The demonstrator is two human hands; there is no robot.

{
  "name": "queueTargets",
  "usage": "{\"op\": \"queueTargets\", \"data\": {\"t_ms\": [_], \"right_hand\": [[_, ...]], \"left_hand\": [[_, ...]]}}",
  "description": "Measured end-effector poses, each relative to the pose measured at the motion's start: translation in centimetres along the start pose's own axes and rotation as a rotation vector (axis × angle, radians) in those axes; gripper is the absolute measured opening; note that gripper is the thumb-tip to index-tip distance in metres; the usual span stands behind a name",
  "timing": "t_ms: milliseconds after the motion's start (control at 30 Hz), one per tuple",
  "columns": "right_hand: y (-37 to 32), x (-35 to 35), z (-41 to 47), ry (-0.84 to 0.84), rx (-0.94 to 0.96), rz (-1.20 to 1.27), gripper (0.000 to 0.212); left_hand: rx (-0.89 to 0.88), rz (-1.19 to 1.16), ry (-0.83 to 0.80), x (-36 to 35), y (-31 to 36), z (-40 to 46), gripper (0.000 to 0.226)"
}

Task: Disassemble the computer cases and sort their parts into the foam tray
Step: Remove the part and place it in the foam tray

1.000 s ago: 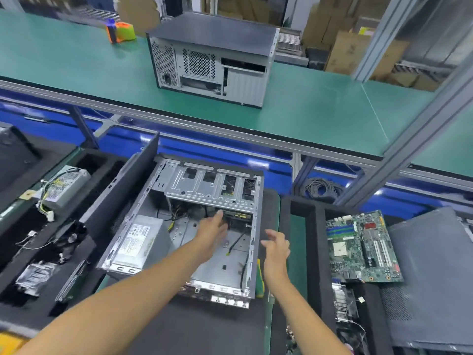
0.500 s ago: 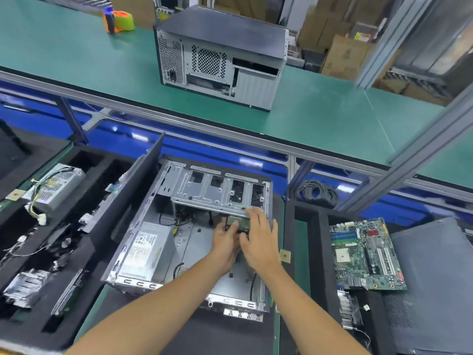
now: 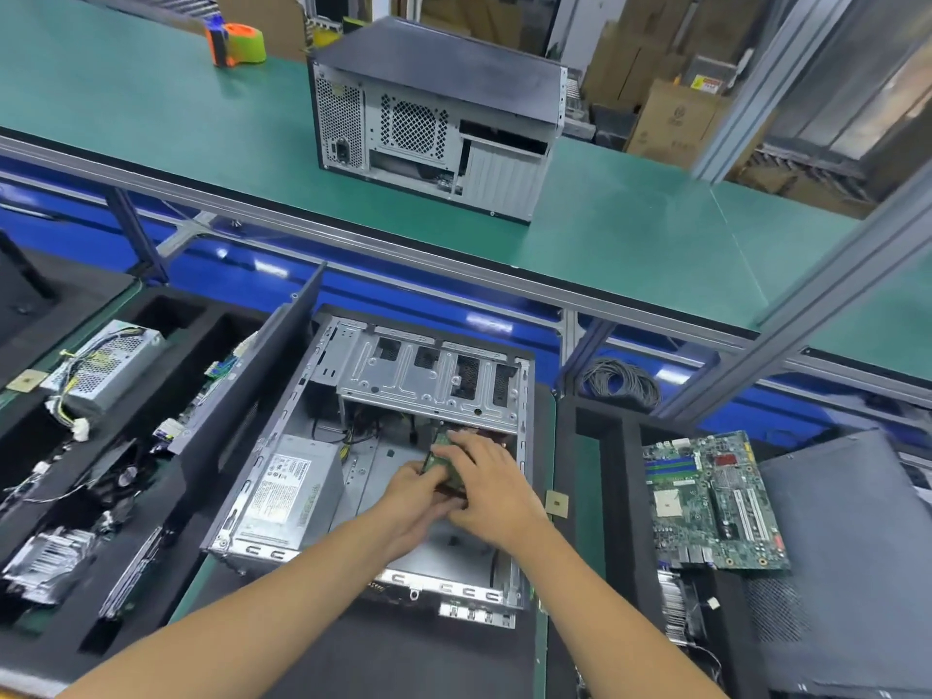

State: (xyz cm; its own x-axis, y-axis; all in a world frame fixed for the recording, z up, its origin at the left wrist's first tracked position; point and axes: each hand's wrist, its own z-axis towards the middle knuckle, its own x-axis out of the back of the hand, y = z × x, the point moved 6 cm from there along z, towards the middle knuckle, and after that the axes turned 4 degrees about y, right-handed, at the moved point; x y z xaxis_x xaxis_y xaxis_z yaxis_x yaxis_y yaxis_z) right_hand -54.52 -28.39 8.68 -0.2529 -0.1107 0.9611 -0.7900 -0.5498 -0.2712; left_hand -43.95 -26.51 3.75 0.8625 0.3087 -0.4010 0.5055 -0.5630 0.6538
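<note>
Both forearms are bare, and the left hand (image 3: pixel 411 489) and right hand (image 3: pixel 491 484) are ungloved

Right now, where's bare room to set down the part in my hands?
Bare green strip between the open case and the right foam tray; bare green belt left of the closed case. Left foam tray is crowded; the motherboard fills the right tray.

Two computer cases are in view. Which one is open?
The near case under both hands, lying with its side panel off and its power supply exposed. The far case on the green belt remains closed.
</note>
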Motion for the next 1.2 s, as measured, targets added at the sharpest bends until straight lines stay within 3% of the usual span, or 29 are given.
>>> {"op": "queueTargets", "data": {"t_ms": [100,300,467,600,733,800,933,1200], "right_hand": [[-0.7,-0.2,-0.1,-0.013,0.068,0.034,0.085],[-2.0,0.7,-1.3,-0.001,0.075,0.185,0.066],[-3.0,3.1,-3.1,0.241,0.029,0.284,0.059],[-1.9,5.8,-5.6,0.505,-0.035,0.371,0.055],[1.8,8.7,-9.8,0.620,-0.279,0.611,0.047],[4.0,9.8,-12.7,0.670,-0.376,0.655,0.041],[9.1,10.6,-19.8,0.763,-0.555,0.607,0.033],[21.6,9.6,-36.6,0.884,-1.092,0.334,0.029]], "left_hand": [[0.009,-0.005,0.052,1.7,0.6,-1.1,0.023],[-0.088,0.088,0.095,4.2,2.2,-4.5,0.031],[-0.208,0.141,0.150,2.0,4.1,-7.7,0.027],[-0.303,0.222,0.153,-1.6,4.5,-10.2,0.039],[-0.445,0.419,0.045,-6.7,3.8,-12.0,0.057],[-0.534,0.500,-0.030,-9.3,2.6,-12.6,0.054],[-0.556,0.576,-0.227,-14.7,-1.9,-12.3,0.040],[-0.475,1.012,-0.493,-23.2,-14.6,-10.6,0.021]]}}
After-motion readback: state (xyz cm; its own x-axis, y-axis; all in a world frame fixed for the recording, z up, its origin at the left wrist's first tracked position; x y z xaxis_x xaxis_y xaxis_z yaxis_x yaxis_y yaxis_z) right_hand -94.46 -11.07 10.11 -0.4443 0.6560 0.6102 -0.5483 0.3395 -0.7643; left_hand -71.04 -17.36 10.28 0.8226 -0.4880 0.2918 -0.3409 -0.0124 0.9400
